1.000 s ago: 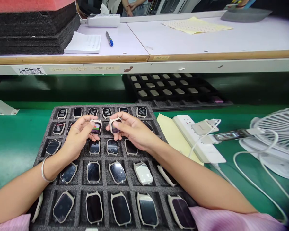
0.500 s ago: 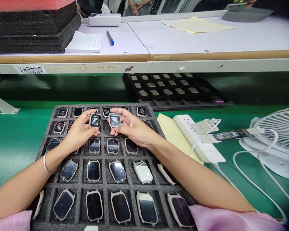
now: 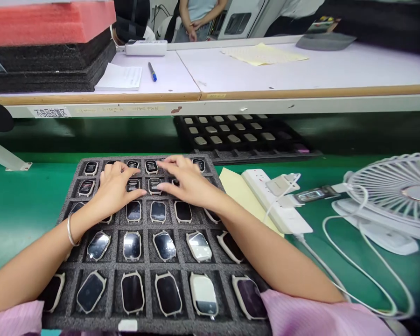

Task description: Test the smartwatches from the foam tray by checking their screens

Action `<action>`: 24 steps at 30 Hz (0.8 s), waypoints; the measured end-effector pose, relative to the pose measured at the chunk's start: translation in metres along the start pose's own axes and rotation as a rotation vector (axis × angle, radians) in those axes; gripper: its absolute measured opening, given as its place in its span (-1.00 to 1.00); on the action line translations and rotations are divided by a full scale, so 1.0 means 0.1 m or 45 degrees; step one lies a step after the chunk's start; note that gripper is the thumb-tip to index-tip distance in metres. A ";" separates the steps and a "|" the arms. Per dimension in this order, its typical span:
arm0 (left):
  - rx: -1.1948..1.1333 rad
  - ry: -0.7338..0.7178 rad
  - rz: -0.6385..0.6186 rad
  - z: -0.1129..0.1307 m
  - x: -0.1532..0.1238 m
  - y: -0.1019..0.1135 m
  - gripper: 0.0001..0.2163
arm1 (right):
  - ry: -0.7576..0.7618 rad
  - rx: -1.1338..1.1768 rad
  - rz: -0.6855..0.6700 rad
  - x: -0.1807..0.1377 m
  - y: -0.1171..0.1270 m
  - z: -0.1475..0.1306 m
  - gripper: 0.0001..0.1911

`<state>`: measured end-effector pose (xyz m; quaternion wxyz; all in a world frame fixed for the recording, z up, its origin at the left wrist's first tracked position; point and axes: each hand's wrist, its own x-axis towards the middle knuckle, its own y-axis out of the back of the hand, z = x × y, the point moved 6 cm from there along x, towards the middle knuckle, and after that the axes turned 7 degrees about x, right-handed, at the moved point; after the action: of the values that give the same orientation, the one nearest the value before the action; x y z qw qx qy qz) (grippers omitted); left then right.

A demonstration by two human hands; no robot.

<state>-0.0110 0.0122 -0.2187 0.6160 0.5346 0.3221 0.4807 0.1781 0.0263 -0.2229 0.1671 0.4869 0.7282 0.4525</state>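
A dark grey foam tray (image 3: pixel 147 266) holds rows of smartwatch bodies without straps, one to a compartment. My left hand (image 3: pixel 115 186) is over the second row from the back, thumb and fingers apart. Beside its thumb lies a smartwatch with lit text (image 3: pixel 133 185) in its compartment. My right hand (image 3: pixel 187 182) is spread likewise, its thumb tip close to another lit smartwatch (image 3: pixel 154 185) in the neighbouring compartment. Behind that one, a further lit watch (image 3: pixel 151 166) sits near my right fingertips. Most watches nearer me have dark screens. My hands and forearms cover some compartments.
Right of the tray lie yellow paper (image 3: pixel 234 186), a white power strip (image 3: pixel 276 200) with plugs and cables, and a white fan (image 3: pixel 399 191). Another watch tray (image 3: pixel 231 135) lies under the shelf (image 3: pixel 252 74). Foam stacks (image 3: pixel 49 65) stand back left. A person (image 3: pixel 199 18) is beyond.
The two smartwatches that my hands held up are now down in second-row compartments. My fingers have opened off them. The head view has tilted up slightly and turned a little right.
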 end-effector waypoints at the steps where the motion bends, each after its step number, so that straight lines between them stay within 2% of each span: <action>1: 0.006 -0.056 0.000 0.08 0.03 0.03 -0.56 | -0.001 -0.063 0.051 -0.02 0.14 0.01 -0.52; 3: 0.018 -0.174 -0.031 0.28 0.13 0.07 -0.65 | -0.059 -0.244 0.094 -0.07 0.39 0.06 -0.64; 6: 0.041 -0.292 -0.124 0.62 0.31 -0.02 -0.76 | -0.269 -0.559 -0.047 -0.15 0.56 0.23 -0.64; 9: -0.011 -0.248 -0.187 0.86 0.49 -0.23 -0.81 | -0.440 -0.765 -0.249 -0.25 0.48 0.39 -0.58; 11: -0.115 -0.186 -0.188 0.94 0.57 -0.37 -0.82 | -0.460 -0.776 -0.323 -0.31 0.38 0.43 -0.59; 15: -0.271 -0.192 -0.156 0.99 0.64 -0.44 -0.82 | -0.461 -0.610 -0.229 -0.38 0.30 0.44 -0.71; 18: -0.414 -0.316 -0.220 0.97 0.60 -0.27 -0.83 | -0.511 -0.540 -0.222 -0.40 0.33 0.45 -0.85; 20: -0.638 -0.313 -0.266 0.87 0.55 -0.09 -0.84 | -0.497 -0.482 -0.172 -0.38 0.39 0.43 -0.91; 22: -1.139 -0.141 -0.319 0.69 0.50 0.07 -0.82 | -0.413 -0.183 -0.038 -0.33 0.44 0.37 -0.91; 23: -1.359 -0.047 -0.347 0.59 0.46 0.13 -0.79 | -0.359 0.084 0.025 -0.29 0.44 0.33 -0.87; 24: -1.520 0.052 -0.305 0.48 0.43 0.19 -0.76 | -0.312 0.404 0.062 -0.24 0.42 0.29 -0.83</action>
<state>0.0425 0.0346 -0.1849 0.8529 0.0475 0.0665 0.5156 0.2327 0.0243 -0.2082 0.1645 0.5760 0.7525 0.2735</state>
